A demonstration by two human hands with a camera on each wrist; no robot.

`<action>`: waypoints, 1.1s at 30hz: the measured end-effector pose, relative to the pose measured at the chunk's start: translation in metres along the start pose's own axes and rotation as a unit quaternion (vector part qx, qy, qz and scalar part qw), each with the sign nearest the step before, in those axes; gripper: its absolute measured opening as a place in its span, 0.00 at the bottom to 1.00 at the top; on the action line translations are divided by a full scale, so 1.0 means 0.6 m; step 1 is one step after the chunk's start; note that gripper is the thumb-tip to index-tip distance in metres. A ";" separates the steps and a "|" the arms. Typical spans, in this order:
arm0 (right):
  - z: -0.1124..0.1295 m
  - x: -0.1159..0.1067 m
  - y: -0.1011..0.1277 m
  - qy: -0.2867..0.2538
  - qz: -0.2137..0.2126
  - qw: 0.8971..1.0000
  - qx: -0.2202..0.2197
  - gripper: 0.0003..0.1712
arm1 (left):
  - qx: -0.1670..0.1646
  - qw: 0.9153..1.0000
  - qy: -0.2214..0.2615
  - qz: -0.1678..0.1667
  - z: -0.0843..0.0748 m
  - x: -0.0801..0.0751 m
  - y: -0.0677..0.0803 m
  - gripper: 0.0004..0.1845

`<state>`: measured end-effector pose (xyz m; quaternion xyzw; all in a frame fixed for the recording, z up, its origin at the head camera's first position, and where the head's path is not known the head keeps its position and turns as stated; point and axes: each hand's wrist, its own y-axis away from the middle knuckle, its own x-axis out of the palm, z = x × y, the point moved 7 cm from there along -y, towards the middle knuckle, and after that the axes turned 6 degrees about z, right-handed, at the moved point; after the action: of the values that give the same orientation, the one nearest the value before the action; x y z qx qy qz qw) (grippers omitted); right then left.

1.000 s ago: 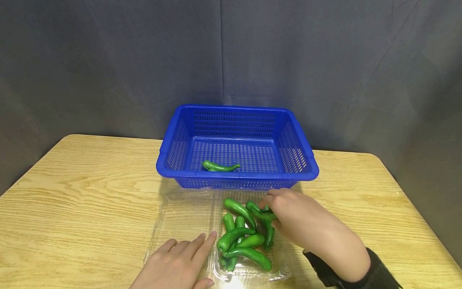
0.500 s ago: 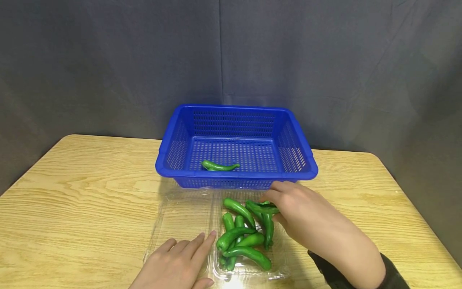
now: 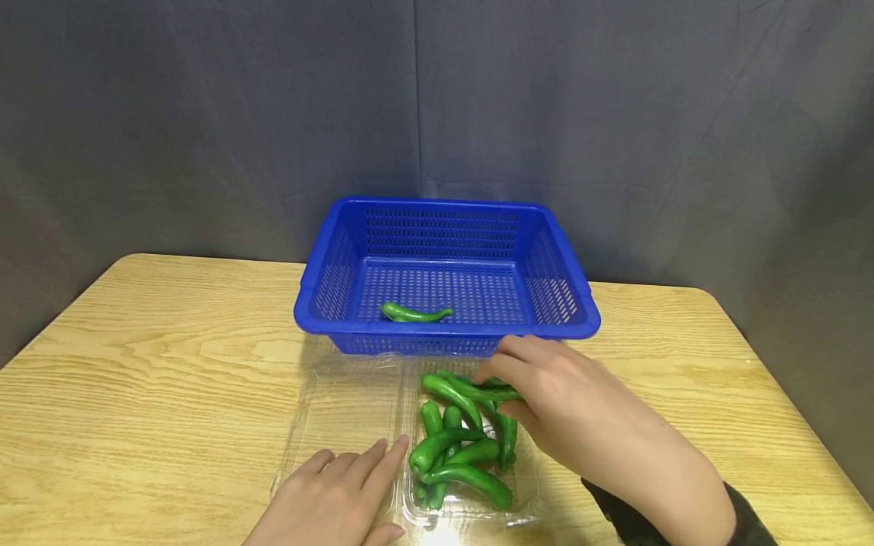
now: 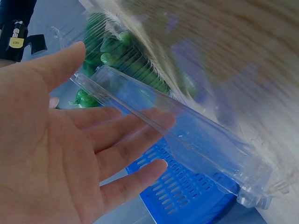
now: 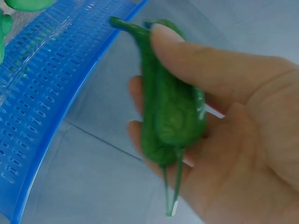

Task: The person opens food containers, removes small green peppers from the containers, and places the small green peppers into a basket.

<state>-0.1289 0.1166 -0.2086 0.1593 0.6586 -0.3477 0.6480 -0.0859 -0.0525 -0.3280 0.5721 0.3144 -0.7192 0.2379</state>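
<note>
Left hand (image 3: 328,500) flat, fingers straight, pressing the clear clamshell (image 3: 341,425) on the counter (image 3: 150,379). One pepper (image 3: 415,312) lies in the blue basket (image 3: 447,330). Approx. seven peppers (image 3: 454,455) piled in the tray. Right hand (image 3: 580,417) pinches a held pepper (image 5: 168,107) mid-body over the pile: looks light, smooth, prob. slippery.

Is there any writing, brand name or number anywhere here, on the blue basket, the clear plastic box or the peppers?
No readable text in any view.
Blue basket: plain, no label showing.
Clear plastic box: no print or sticker showing.
Green peppers, and the one the right hand holds: no marks.
Small yellow tag on the black wrist strap, left wrist view: dark marks on it, too small and blurred to read.
</note>
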 end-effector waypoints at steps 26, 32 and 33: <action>-0.002 -0.036 -0.010 0.026 -0.163 0.985 -0.050 0.22 | -0.012 1.000 0.011 0.027 0.004 0.006 -0.001 0.40; -0.014 -0.032 -0.014 0.026 -0.169 0.984 -0.044 0.22 | -0.009 1.000 0.007 0.023 0.002 0.005 0.000 0.40; -0.016 -0.030 -0.014 0.026 -0.171 0.984 -0.043 0.22 | -0.008 1.000 0.006 0.022 0.002 0.005 0.000 0.39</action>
<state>-0.1399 0.1215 -0.1897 0.0257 0.7074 -0.4201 0.5678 -0.0875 -0.0532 -0.3305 0.5810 0.3094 -0.7078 0.2562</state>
